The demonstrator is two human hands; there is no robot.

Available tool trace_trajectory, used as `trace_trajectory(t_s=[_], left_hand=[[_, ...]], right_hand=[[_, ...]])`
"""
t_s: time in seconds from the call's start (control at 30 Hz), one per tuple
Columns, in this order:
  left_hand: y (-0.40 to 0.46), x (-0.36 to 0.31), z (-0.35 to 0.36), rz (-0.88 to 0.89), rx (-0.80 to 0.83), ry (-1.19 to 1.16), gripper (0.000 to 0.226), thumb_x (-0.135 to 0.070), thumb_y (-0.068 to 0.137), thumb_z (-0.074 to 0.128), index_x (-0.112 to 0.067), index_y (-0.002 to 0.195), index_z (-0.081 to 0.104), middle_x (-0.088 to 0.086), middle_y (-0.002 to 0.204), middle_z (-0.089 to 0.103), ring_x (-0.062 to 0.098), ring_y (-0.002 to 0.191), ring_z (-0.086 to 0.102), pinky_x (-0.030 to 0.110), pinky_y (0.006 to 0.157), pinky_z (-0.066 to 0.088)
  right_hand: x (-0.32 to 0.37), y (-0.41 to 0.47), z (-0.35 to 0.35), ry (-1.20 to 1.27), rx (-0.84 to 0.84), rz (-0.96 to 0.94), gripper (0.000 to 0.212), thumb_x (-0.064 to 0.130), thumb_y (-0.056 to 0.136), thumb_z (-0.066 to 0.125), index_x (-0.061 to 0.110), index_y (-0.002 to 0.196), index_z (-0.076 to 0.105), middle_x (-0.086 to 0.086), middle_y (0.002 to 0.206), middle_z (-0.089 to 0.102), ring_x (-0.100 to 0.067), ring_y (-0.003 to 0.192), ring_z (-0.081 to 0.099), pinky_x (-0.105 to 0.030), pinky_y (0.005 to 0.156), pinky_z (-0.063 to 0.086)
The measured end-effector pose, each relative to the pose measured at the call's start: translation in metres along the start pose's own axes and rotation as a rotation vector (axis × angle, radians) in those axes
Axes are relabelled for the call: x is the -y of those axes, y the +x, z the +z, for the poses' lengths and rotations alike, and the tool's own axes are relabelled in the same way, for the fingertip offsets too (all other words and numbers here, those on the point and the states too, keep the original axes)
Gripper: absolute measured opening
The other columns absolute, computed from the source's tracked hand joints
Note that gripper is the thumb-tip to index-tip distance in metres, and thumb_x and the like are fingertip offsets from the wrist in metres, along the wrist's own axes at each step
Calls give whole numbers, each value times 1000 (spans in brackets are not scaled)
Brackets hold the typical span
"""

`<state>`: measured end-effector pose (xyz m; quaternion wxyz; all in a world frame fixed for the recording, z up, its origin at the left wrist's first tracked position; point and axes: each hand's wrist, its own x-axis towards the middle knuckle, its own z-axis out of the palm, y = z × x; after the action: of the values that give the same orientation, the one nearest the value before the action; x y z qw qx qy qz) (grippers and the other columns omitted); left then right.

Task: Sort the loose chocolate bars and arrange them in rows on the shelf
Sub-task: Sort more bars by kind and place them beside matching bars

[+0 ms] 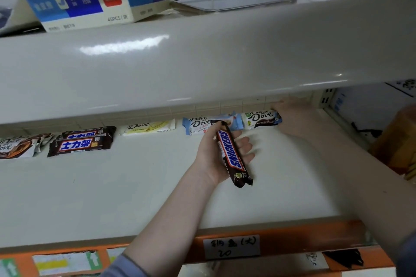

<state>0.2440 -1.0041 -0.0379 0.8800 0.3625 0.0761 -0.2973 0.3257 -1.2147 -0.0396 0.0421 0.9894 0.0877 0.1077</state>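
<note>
On the pale shelf, a row of bars lies along the back wall: a brown-swirl Dove bar, two dark bars with blue Chinese lettering, a yellow Dove bar, a light blue Dove bar and a white and dark Dove bar. My left hand holds a brown Snickers bar above the shelf, in front of the blue Dove bar. At the back right, my right hand grips the right end of the white and dark Dove bar.
The upper shelf's thick front edge overhangs and hides the back wall. On it stand blue and white deli boxes and a clear tray. An orange price strip with labels runs along the front. A brown object stands at the right.
</note>
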Motion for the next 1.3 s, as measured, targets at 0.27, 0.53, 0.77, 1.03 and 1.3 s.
trace_trajectory(t_s=[0.27,0.53,0.77,1.03,1.3], left_hand=[[-6,-4,4,73,-72,-63,56,-56,92,34,-7,104,58,6,74,52,18,66,47,29,67,38],[-29,-11,-11,262,-156,-145,49,-55,90,43,-9,85,61,3,65,56,16,61,54,30,73,45],[-69,-39,-55,361,-219,-201,41,-52,87,52,-12,82,57,3,65,52,18,64,52,33,71,47],[-156,-108,-159,396,-241,-217,24,-34,86,59,-10,86,57,4,70,55,15,68,53,34,88,47],[-245,-177,-269,455,-288,296,6,-16,82,66,-13,87,64,3,75,73,13,66,68,29,67,59]], right_hand=[[45,-45,-26,324,-151,3,26,16,81,53,9,106,58,-13,101,60,-33,99,51,-33,72,34],[97,-76,-32,528,-134,-171,32,28,87,55,15,115,60,-9,113,63,-29,106,54,-36,85,42],[173,-92,-43,707,-61,-206,31,42,89,44,25,109,61,-1,97,66,-19,91,59,-37,78,48],[316,-96,-57,1010,-3,-148,18,35,79,63,38,97,63,13,83,68,-2,78,59,-18,73,43],[429,-88,-68,1352,27,11,22,7,86,58,26,97,63,5,83,70,-10,63,62,-17,59,52]])
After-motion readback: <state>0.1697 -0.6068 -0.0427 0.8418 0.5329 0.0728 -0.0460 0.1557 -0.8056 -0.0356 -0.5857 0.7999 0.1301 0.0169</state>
